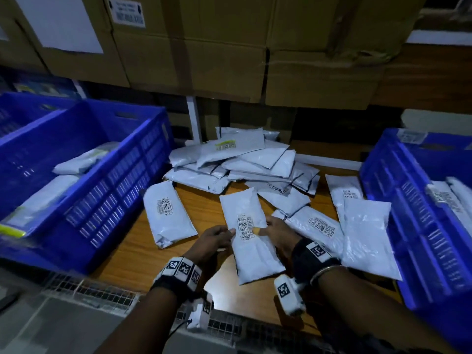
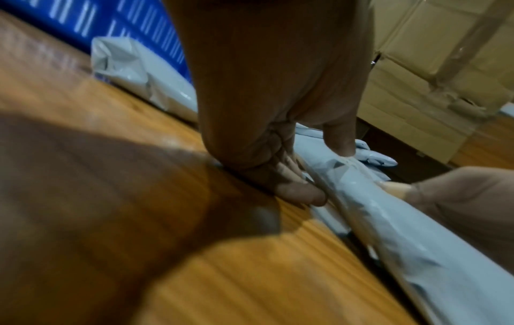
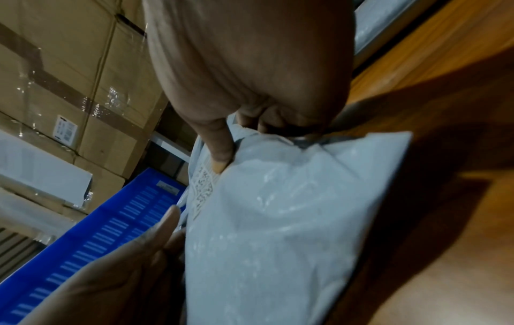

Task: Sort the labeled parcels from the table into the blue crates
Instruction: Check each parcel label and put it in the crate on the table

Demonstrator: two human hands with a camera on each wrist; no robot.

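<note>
A grey-white parcel [image 1: 251, 241] with a barcode label [image 1: 245, 227] facing up is held between both hands over the wooden table [image 1: 204, 205]. My left hand [image 1: 229, 235] pinches its left edge, thumb [image 2: 340, 143] on top and fingers [image 2: 294, 189] underneath against the wood. My right hand [image 1: 264, 226] grips the right edge, its thumb [image 3: 219, 154] pressing beside the label. In the right wrist view the parcel [image 3: 278, 230] casts a shadow on the table. A blue crate [image 1: 107, 175] stands at the left and another blue crate [image 1: 421, 226] at the right, both holding parcels.
A heap of parcels [image 1: 242, 159] lies at the back of the table. One labeled parcel [image 1: 167, 213] lies left of my hands, next to the left crate. Several more parcels [image 1: 321, 226] lie to the right. Cardboard boxes [image 1: 217, 47] are stacked behind.
</note>
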